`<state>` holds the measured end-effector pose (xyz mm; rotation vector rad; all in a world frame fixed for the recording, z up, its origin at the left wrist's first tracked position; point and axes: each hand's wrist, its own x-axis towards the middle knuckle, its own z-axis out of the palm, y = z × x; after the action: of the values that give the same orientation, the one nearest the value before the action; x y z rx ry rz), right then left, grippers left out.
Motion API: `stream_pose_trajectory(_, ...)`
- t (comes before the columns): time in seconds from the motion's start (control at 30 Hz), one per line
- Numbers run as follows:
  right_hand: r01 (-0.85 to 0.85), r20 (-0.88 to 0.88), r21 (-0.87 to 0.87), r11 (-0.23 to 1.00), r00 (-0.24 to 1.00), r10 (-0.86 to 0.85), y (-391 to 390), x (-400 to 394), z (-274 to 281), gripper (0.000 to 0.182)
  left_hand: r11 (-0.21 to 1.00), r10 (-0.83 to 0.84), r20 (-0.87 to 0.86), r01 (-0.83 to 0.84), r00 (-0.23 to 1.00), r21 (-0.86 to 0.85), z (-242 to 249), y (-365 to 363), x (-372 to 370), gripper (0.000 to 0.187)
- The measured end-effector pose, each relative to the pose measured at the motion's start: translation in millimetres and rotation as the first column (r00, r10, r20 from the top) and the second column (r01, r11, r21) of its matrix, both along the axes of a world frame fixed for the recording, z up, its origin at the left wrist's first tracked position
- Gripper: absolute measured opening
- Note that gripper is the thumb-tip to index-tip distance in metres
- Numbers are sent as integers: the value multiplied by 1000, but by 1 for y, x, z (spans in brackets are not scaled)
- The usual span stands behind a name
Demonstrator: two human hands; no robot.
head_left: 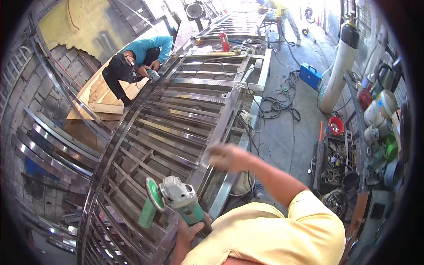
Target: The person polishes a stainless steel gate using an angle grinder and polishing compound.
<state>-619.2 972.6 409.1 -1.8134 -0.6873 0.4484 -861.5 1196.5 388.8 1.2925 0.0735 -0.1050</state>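
My left hand (192, 229) is closed around the body of a green and grey angle grinder (184, 199), low at my front. The grinder's green-faced disc (154, 194) points to the left, over the bars of a shiny metal gate-like frame (185, 112). Just below the disc shows a flat green piece (147, 213). My right hand (222, 157) is smeared by motion at the frame's long flat rail (215, 137), with the arm stretched forward; its fingers do not show clearly.
Across the frame a crouching co-worker (145, 48) holds another grinder (153, 75) at the curved edge. A red bottle (224, 42) stands farther along. On the right are cables (282, 104), a blue case (310, 75), a gas cylinder (340, 70) and a red bucket (335, 126).
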Motion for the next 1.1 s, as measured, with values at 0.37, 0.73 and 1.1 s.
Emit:
stream_pose_trajectory(0.37, 451, 71, -562, 694, 862, -502, -80, 328, -268, 49, 967, 249, -97, -241, 964, 83, 2, -40, 32, 50)
stream_pose_trajectory(0.73, 84, -396, -407, 909, 881, -259, -100, 292, -177, 69, 942, 332, -73, -327, 941, 72, 10, -37, 71, 44)
stream_pose_trajectory(1.1, -44, -228, -570, 820, 968, -107, -101, 258, -143, 64, 922, 387, -104, -383, 916, 59, 24, -45, 81, 21)
